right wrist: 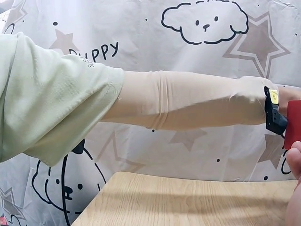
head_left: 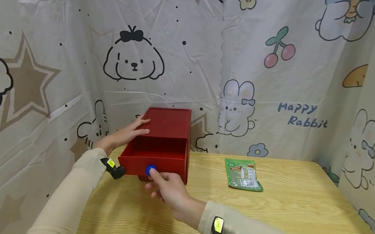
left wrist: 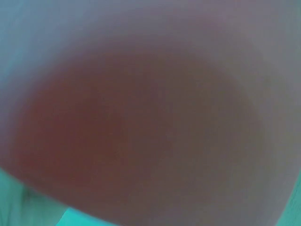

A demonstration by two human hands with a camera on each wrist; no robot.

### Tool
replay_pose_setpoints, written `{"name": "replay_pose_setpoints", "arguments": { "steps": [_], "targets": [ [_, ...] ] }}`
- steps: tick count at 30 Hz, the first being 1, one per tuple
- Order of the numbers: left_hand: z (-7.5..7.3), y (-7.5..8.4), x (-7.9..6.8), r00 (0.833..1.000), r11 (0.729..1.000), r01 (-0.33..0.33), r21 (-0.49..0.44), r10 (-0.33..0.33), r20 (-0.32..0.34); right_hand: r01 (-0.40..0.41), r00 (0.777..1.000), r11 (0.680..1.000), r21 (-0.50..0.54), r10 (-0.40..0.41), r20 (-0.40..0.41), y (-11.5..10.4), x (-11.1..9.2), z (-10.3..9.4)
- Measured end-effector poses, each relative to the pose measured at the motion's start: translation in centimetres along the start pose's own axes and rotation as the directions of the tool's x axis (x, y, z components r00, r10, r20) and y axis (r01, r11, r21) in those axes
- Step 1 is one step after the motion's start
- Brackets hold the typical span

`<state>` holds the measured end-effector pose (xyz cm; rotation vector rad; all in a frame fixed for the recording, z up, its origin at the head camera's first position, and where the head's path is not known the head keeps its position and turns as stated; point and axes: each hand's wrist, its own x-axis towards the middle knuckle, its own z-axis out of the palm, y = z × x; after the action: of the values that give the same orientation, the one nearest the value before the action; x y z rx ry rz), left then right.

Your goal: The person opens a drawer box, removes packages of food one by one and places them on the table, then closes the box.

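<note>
At the left of the head view, your beige left sleeve (head_left: 79, 185) ends at a black wrist strap (head_left: 112, 168) with a yellow label. Your left hand (head_left: 122, 134), left of centre, rests on the upper left edge of a red rectangular box (head_left: 168, 121); its visible fingers are straight and spread apart. The left wrist view is too blurred to confirm more. The box stands left of centre, in front of a white curtain (head_left: 195, 59) printed with cartoon animals. Its red open-topped drawer (head_left: 130, 165) is out at the front, part of the inside visible. At lower centre, your right hand (head_left: 172, 192) pinches the round blue knob (head_left: 148, 168) on the drawer's front, thumb on its face, other visible fingers bent below. Right of centre, a flat green printed packet (head_left: 244, 174) lies on a yellowish wood-grain table (head_left: 285, 213), well apart from the box and both your hands
</note>
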<state>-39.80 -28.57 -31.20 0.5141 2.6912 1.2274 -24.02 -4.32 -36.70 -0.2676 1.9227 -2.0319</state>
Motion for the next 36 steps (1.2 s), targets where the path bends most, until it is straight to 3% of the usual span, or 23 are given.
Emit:
{"name": "replay_pose_setpoints", "arguments": {
  "steps": [13, 23, 36],
  "targets": [
    [0.0, 0.4, -0.2, 1.000, 1.000, 0.002, -0.010, -0.002, -0.003, 0.043, 0.999, 0.999, 0.007, -0.043, -0.010, -0.4, 0.2, 0.5],
    [-0.5, 0.8, -0.2, 0.999, 1.000, 0.006, 0.012, -0.007, 0.031, 0.061, 0.998, 0.998, 0.017, -0.060, -0.033, -0.7, 1.1, 0.1],
    [-0.6, 1.1, 0.1, 0.999, 0.993, -0.019, 0.114, 0.016, 0.033, 0.063, 0.998, 0.998, -0.011, -0.064, -0.030, -0.4, 2.0, 0.1]
  ]
}}
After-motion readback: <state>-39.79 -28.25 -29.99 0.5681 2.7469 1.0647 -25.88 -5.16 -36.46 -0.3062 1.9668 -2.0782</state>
